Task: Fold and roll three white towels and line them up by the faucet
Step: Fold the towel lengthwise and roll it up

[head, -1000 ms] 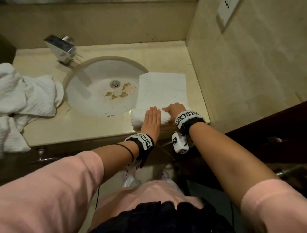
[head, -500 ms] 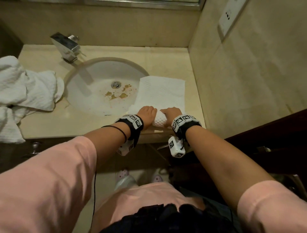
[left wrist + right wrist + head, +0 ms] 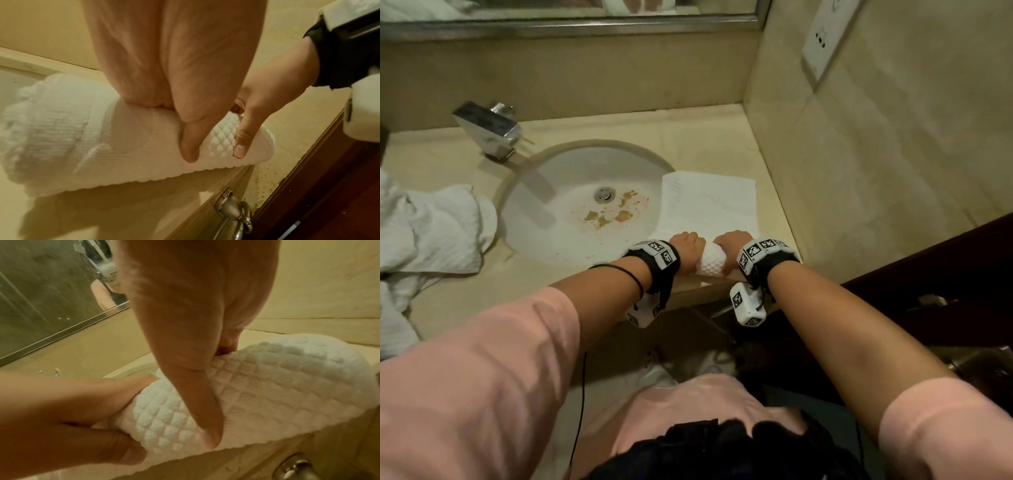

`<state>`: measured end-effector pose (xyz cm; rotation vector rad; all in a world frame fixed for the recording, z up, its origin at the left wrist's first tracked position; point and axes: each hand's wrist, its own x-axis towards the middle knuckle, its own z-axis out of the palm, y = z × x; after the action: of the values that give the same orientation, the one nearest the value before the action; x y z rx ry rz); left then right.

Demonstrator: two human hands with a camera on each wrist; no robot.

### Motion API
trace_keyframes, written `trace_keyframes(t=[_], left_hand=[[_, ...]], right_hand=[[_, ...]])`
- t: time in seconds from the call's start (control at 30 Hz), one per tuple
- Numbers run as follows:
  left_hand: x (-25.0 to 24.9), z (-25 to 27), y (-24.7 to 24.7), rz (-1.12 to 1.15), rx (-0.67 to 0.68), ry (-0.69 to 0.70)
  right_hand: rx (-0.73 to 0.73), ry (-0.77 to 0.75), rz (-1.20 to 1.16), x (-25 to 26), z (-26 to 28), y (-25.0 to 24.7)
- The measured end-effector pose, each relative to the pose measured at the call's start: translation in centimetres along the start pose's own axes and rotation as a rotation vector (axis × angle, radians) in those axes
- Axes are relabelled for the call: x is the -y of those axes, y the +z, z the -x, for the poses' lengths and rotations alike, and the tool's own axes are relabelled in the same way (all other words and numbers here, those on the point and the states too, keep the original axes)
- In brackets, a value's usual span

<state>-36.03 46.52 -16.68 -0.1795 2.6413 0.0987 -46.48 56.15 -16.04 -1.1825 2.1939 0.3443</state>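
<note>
So the towel [image 3: 709, 209] is folded into a strip on the desk [image 3: 688, 137], right of the sink [image 3: 585, 164], w/ its left edge hanging a bit over the basin. The near end is already curled into a short fat roll [image 3: 710, 262] right at the front edge of the desk.

Both hands are on that roll. Left hand [image 3: 686, 248] has its grip wrapped round the left part, thumb [image 3: 190, 146] pressed down on the front, fingers curled over the top. Right hand [image 3: 734, 245] does the same on the right part, thumb [image 3: 207, 426] dug into the waffle texture. So both grips are closed on the roll, nothing loose.

Imo the step here is rolling it away from the body toward the wall. Tips for doing it well: keep both hands level so the roll doesn't cone out, keep it snug w/ the thumbs tucking each turn, and watch the side edges of the strip stay flush. The bit over the basin could drag the left end crooked, so maybe nudge it back onto the desk first.

The other towels [image 3: 431, 233] are in a crumpled heap on the left side. Faucet [image 3: 489, 128] is back left, no rolls near it yet, so early days tbh.
</note>
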Motion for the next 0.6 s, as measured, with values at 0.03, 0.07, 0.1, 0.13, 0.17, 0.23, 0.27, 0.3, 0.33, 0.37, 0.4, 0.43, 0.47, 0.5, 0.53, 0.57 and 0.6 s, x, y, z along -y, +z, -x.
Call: trace_keyframes(t=[0.03, 0.07, 0.1, 0.13, 0.17, 0.23, 0.27, 0.3, 0.33, 0.37, 0.4, 0.43, 0.47, 0.5, 0.53, 0.57, 0.6], left_hand=[[0.1, 0.0, -0.2, 0.006, 0.012, 0.010], [0.3, 0.0, -0.3, 0.014, 0.020, 0.018], [0.4, -0.1, -0.3, 0.024, 0.026, 0.027], [0.5, -0.3, -0.4, 0.032, 0.031, 0.035], [0.5, -0.3, -0.5, 0.038, 0.039, 0.039], [0.4, -0.4, -0.6, 0.052, 0.044, 0.036], [0.7, -0.5, -0.6, 0.060, 0.043, 0.039], [0.8, -0.6, -0.6, 0.076, 0.041, 0.044], [1.0, -0.7, -0.6, 0.091, 0.043, 0.050], [1.2, -0.8, -0.7, 0.107, 0.052, 0.057], [1.5, -1.1, -0.9, 0.118, 0.065, 0.064], [1.7, -1.3, -1.1, 0.128, 0.081, 0.067], [1.9, -1.7, -1.3, 0.139, 0.097, 0.064], [2.0, -1.9, -1.5, 0.155, 0.114, 0.060], [2.1, -2.2, -1.7, 0.164, 0.134, 0.059], [2.1, -2.4, -1.9, 0.169, 0.153, 0.064], [2.2, -2.7, -2.0, 0.171, 0.171, 0.071]], right_hand=[[0.012, 0.006, -0.024, 0.0, 0.0, -0.1], [0.023, 0.014, -0.044, 0.0, 0.0, -0.2], [0.029, 0.021, -0.057, 0.0, 0.0, -0.2], [0.028, 0.029, -0.064, 0.1, 0.2, -0.2], [0.016, 0.037, -0.074, 0.0, 0.2, 0.0], [-0.028, 0.045, -0.103, 0.0, 0.4, 0.7], [-0.055, 0.059, -0.133, 0.2, 0.4, 1.1], [-0.091, 0.070, -0.165, 0.2, 0.6, 1.5], [-0.140, 0.071, -0.188, 0.2, 0.8, 1.8], [-0.210, 0.060, -0.197, 0.1, 1.2, 2.3], [-0.287, 0.045, -0.190, -0.1, 1.5, 2.8], [-0.355, 0.028, -0.162, -0.3, 1.9, 3.3], [-0.411, 0.006, -0.116, -0.3, 2.4, 3.8], [-0.446, -0.010, -0.063, -0.3, 2.7, 4.4], [-0.461, -0.009, -0.018, -0.1, 2.9, 4.9], [-0.465, 0.010, 0.016, 0.2, 3.0, 5.4], [-0.461, 0.041, 0.038, 0.6, 2.9, 5.7]])
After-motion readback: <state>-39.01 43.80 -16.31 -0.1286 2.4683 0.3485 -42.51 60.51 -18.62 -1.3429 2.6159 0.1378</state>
